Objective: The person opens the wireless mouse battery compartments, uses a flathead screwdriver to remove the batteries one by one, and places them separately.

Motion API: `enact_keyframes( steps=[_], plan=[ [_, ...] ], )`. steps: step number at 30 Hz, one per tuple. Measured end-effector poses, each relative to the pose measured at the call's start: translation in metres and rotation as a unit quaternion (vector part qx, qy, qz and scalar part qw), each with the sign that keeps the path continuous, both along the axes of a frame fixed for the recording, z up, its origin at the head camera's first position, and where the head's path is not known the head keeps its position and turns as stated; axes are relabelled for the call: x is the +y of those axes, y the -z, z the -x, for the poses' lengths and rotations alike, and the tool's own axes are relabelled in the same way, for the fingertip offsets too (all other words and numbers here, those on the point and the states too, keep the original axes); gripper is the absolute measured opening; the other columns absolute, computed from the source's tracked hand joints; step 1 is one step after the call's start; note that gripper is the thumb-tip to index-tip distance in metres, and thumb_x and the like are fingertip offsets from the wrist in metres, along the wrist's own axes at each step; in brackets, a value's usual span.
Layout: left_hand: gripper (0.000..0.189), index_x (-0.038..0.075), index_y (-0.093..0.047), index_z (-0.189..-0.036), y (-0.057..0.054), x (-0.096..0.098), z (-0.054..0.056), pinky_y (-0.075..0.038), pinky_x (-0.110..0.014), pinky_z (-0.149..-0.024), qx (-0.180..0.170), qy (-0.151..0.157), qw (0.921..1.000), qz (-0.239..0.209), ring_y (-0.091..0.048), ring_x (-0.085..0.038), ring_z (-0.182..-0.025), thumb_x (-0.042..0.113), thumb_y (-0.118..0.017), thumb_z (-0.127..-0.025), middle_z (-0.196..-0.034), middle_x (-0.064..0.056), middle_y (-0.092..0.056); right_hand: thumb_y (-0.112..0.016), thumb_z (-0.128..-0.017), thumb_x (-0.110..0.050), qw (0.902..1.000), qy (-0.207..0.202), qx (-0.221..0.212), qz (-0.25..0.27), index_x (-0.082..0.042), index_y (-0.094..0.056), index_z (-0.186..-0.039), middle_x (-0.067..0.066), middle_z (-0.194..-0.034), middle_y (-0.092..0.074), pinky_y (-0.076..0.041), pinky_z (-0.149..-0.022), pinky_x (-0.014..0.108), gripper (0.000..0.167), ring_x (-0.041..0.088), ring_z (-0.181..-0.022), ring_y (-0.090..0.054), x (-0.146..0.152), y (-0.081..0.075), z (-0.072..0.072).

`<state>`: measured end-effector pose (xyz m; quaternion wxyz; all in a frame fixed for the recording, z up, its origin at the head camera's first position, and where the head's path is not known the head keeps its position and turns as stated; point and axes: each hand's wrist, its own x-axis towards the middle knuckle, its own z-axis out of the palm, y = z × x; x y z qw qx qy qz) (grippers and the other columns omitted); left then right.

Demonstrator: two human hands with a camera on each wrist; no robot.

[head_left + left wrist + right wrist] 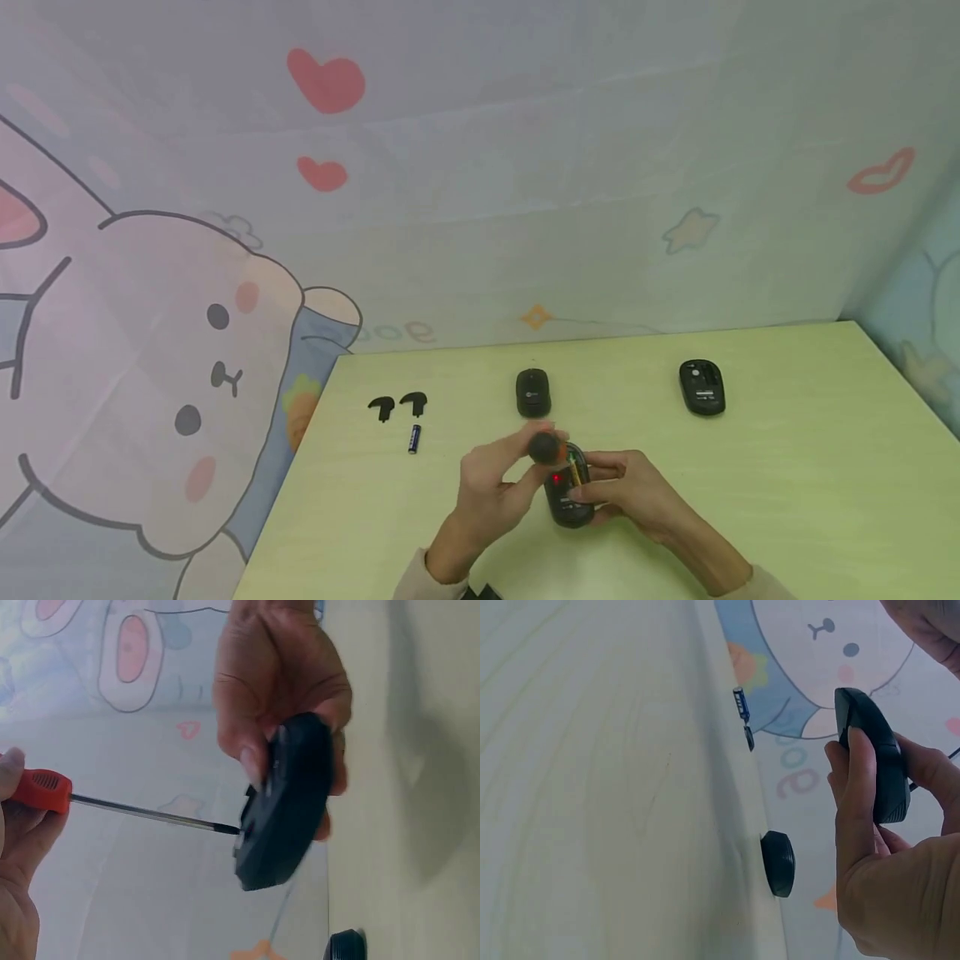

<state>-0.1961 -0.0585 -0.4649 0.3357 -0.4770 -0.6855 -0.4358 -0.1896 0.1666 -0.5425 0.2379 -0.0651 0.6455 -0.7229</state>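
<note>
In the head view my left hand [487, 479] grips the handle of a screwdriver [545, 448], which points down at an upturned black computer mouse [568, 510]. My right hand [637, 493] holds that mouse by its side, above the table. A red light glows on its underside, and a battery [575, 472] shows in the open compartment. From the left wrist view, the screwdriver's orange-red handle [46, 790] and thin metal shaft are plain. Its dark tip meets the mouse's [289, 806] underside. The right wrist view shows thumb and fingers round the mouse [881, 761].
A black mouse [532, 393] sits upright behind the hands. Another mouse [702, 388] lies upside down at the back right, its compartment uncovered. Two black battery covers [383, 407] and a loose blue battery [414, 439] lie at the left of the table [810, 467]. A printed curtain hangs behind.
</note>
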Motion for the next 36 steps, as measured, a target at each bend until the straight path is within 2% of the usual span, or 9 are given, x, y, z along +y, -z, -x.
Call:
enact_keyframes(
  steps=[2,5,9,14,21,24,30,33,36],
  plan=[
    [0.027,-0.006,-0.066,-0.123,0.001,0.0,-0.003,-0.065,-0.023,-0.085,0.036,-0.023,0.9985,0.036,-0.081,-0.02,-0.093,0.008,-0.072,-0.1,-0.103,-0.014,-0.081,-0.082,-0.089,-0.01,1.0,0.006,0.005,-0.003,0.012,-0.051,-0.147,0.023,-0.128,-0.074,-0.067,-0.068,0.03,0.069,0.023,-0.096,-0.08,0.0,0.001,-0.001],
    [0.026,-0.004,-0.065,-0.122,0.003,0.003,-0.005,-0.065,-0.021,-0.085,0.073,-0.037,0.9942,0.07,-0.08,-0.018,-0.094,0.008,-0.07,-0.101,-0.104,-0.012,-0.08,-0.082,-0.089,-0.009,0.9998,0.017,0.009,-0.005,0.01,-0.054,-0.147,0.024,-0.129,-0.074,-0.067,-0.068,0.03,0.067,0.023,-0.096,-0.08,-0.001,0.001,-0.001],
    [0.025,-0.007,-0.065,-0.121,0.002,0.006,0.0,-0.064,-0.019,-0.083,0.08,-0.039,0.9943,0.057,-0.081,-0.018,-0.091,0.005,-0.071,-0.1,-0.102,-0.013,-0.08,-0.082,-0.088,-0.008,0.9994,0.03,0.017,-0.009,0.01,-0.053,-0.147,0.026,-0.129,-0.072,-0.066,-0.066,0.031,0.068,0.023,-0.096,-0.08,-0.002,0.0,-0.002],
    [0.026,-0.008,-0.064,-0.119,-0.002,0.005,0.011,-0.064,-0.017,-0.076,0.031,-0.021,0.9993,0.002,-0.082,-0.021,-0.082,0.002,-0.074,-0.097,-0.096,-0.016,-0.08,-0.083,-0.086,-0.005,0.9992,0.026,0.027,-0.016,0.013,-0.051,-0.147,0.034,-0.131,-0.067,-0.067,-0.066,0.032,0.071,0.026,-0.096,-0.081,-0.001,0.0,-0.003],
    [0.027,-0.003,-0.067,-0.113,-0.003,0.002,0.022,-0.065,-0.02,-0.072,-0.013,-0.016,0.9995,-0.023,-0.081,-0.018,-0.075,-0.004,-0.079,-0.089,-0.093,-0.014,-0.081,-0.085,-0.084,-0.004,0.9989,0.026,0.032,-0.023,0.015,-0.05,-0.146,0.037,-0.132,-0.065,-0.068,-0.07,0.039,0.074,0.032,-0.096,-0.081,-0.003,0.0,-0.004],
    [0.031,-0.004,-0.067,-0.116,-0.002,0.001,0.027,-0.065,-0.021,-0.07,-0.054,-0.01,0.9978,-0.038,-0.081,-0.02,-0.074,-0.006,-0.079,-0.087,-0.092,-0.017,-0.081,-0.086,-0.083,-0.005,0.9984,0.016,0.046,-0.03,0.013,-0.052,-0.146,0.037,-0.135,-0.064,-0.069,-0.075,0.04,0.073,0.032,-0.098,-0.08,-0.003,-0.005,-0.002],
    [0.026,-0.002,-0.071,-0.114,0.005,-0.002,0.026,-0.064,-0.023,-0.061,-0.171,-0.002,0.9814,-0.088,-0.081,-0.023,-0.077,-0.008,-0.077,-0.089,-0.092,-0.021,-0.081,-0.087,-0.082,-0.007,0.995,-0.011,0.082,-0.057,0.005,-0.064,-0.14,0.033,-0.135,-0.067,-0.068,-0.081,0.04,0.063,0.031,-0.098,-0.08,0.002,-0.025,0.003],
    [0.022,0.001,-0.072,-0.112,0.004,-0.003,0.022,-0.066,-0.027,-0.063,-0.207,-0.013,0.9718,-0.112,-0.081,-0.022,-0.08,-0.004,-0.077,-0.092,-0.092,-0.019,-0.081,-0.086,-0.082,-0.006,0.9941,-0.023,0.085,-0.063,0.004,-0.065,-0.139,0.031,-0.133,-0.069,-0.068,-0.08,0.04,0.062,0.03,-0.095,-0.08,0.005,-0.033,0.004],
    [0.022,0.004,-0.072,-0.115,0.0,-0.003,0.024,-0.067,-0.03,-0.07,-0.24,-0.021,0.9627,-0.124,-0.081,-0.02,-0.083,0.001,-0.077,-0.093,-0.094,-0.018,-0.082,-0.085,-0.084,-0.007,0.9908,-0.035,0.108,-0.073,0.003,-0.063,-0.141,0.031,-0.134,-0.068,-0.068,-0.081,0.037,0.062,0.029,-0.095,-0.081,0.006,-0.039,0.007]
  ],
)
